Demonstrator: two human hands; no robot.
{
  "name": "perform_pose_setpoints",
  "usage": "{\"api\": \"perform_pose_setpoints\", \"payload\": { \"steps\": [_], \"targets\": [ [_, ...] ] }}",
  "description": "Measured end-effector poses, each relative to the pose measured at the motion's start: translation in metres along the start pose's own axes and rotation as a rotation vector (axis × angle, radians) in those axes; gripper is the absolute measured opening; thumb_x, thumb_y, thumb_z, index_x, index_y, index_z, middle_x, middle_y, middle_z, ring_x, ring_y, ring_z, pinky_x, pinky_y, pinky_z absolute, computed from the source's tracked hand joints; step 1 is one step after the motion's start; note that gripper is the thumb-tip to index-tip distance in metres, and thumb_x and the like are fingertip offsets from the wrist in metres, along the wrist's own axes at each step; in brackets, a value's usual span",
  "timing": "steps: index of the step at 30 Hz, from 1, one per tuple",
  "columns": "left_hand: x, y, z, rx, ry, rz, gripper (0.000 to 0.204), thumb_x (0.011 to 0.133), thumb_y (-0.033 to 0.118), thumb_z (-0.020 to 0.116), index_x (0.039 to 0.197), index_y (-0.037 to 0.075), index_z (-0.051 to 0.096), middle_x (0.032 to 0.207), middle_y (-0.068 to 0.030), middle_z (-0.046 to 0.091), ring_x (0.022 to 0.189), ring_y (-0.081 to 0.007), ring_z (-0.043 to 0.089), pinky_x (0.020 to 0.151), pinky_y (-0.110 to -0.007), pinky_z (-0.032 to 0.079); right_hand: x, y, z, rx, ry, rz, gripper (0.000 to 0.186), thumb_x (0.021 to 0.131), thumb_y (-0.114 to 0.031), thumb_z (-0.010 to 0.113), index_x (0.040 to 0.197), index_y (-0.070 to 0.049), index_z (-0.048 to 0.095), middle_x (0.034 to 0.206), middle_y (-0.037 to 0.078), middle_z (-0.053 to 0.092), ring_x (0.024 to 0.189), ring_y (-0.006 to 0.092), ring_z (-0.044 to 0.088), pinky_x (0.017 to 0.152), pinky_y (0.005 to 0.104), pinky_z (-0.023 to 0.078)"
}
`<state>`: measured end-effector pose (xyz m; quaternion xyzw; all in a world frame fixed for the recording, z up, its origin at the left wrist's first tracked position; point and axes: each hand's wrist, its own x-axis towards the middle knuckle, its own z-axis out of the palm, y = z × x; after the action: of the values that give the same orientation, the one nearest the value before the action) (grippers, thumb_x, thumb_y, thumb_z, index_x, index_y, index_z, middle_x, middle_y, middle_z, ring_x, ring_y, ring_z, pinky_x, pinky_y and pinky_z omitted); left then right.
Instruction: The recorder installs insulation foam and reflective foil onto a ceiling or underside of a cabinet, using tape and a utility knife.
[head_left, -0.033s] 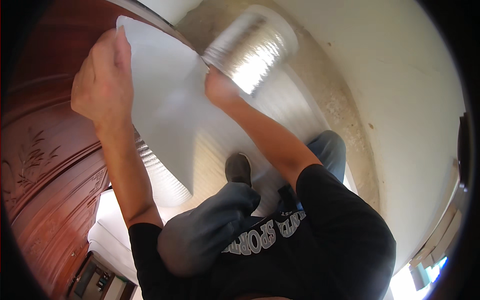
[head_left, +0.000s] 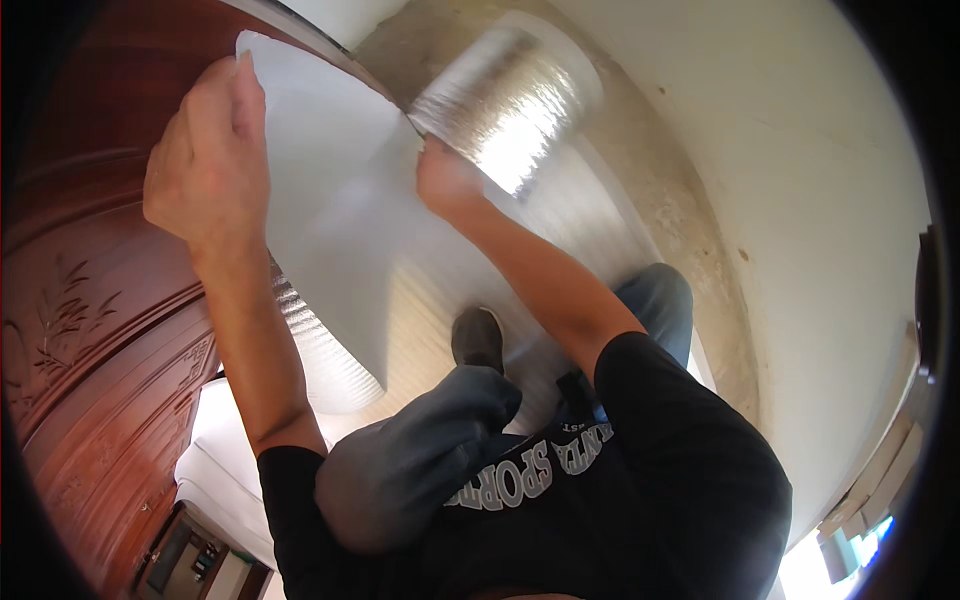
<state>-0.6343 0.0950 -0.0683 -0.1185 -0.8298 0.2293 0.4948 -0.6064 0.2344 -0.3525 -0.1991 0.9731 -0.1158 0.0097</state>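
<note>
Down at the bottom, closest in, there's the black T-shirt (head_left: 620, 500) with pale lettering, and a raised knee in grey-blue trousers (head_left: 410, 470) jutting up in front of it. Just past the knee, a dark shoe (head_left: 477, 338) is planted on the pale floor (head_left: 690, 220), right on the lower part of the sheet.

Now up the arms. The right forearm runs diagonally up from the black sleeve, and the right hand (head_left: 447, 182) is closed on the sheet where it comes off the roll, fingers curled together and clamped on the material. The left arm climbs straight up the left side, and the left hand (head_left: 205, 165) is pinching the far left edge of the sheet, fingers together on its face; the thumb is hidden.

Between the two hands spreads the white foam sheet (head_left: 340, 220), held up and stretched, its pale side facing the camera. Lower down, its shiny ribbed foil backing (head_left: 325, 360) shows where the edge curls over, near the left forearm.

Beyond the right hand, the silver foil roll (head_left: 510, 100) sits tilted, touching the hand's knuckles and blurred; the sheet feeds from it.

On the left, behind the sheet, stands a carved reddish-brown wooden door (head_left: 90, 330). Farthest right, the plain white wall (head_left: 800, 200) meets the floor.
</note>
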Motion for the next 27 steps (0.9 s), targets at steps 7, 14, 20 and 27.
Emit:
{"api": "perform_pose_setpoints", "payload": {
  "steps": [7, 14, 20, 27],
  "targets": [
    [-0.002, 0.0, 0.0, -0.024, -0.008, -0.031, 0.017, 0.081, 0.03, 0.081, 0.083, 0.024, 0.065, 0.062, 0.008, 0.06, 0.049, -0.0126, 0.056, 0.045, -0.025, 0.044, 0.024, 0.005, -0.008, 0.192, 0.209, 0.037, 0.037, 0.097, -0.025, 0.05, 0.123, 0.001, 0.047, 0.102, 0.026, 0.064, 0.093, 0.0401, 0.067, 0.082, 0.0496, 0.053],
    [-0.005, -0.009, 0.0, -0.009, 0.022, 0.006, 0.017, 0.08, 0.03, 0.081, 0.084, 0.023, 0.066, 0.062, 0.0081, 0.059, 0.049, -0.0125, 0.054, 0.046, -0.025, 0.044, 0.001, 0.007, 0.018, 0.482, -0.233, 0.284, 0.035, 0.099, -0.028, 0.046, 0.121, -0.001, 0.042, 0.102, 0.025, 0.064, 0.09, 0.0408, 0.068, 0.08, 0.0505, 0.054],
    [-0.004, -0.002, 0.009, -0.061, 0.036, 0.011, 0.018, 0.08, 0.031, 0.083, 0.089, 0.022, 0.07, 0.054, 0.0075, 0.053, 0.043, -0.0113, 0.049, 0.039, -0.026, 0.039, 0.022, 0.03, 0.08, 0.099, 0.115, -0.025, 0.029, 0.098, -0.023, 0.047, 0.109, 0.003, 0.056, 0.099, 0.023, 0.065, 0.092, 0.0371, 0.065, 0.083, 0.0472, 0.051],
    [0.006, 0.006, 0.016, -0.132, 0.118, 0.021, 0.019, 0.079, 0.03, 0.083, 0.089, 0.021, 0.071, 0.057, 0.0069, 0.055, 0.045, -0.013, 0.052, 0.043, -0.026, 0.041, 0.02, 0.063, 0.116, 0.121, 0.109, -0.019, 0.023, 0.092, -0.014, 0.051, 0.096, 0.002, 0.066, 0.095, 0.016, 0.069, 0.096, 0.0307, 0.063, 0.086, 0.0409, 0.049]
  ]
}}
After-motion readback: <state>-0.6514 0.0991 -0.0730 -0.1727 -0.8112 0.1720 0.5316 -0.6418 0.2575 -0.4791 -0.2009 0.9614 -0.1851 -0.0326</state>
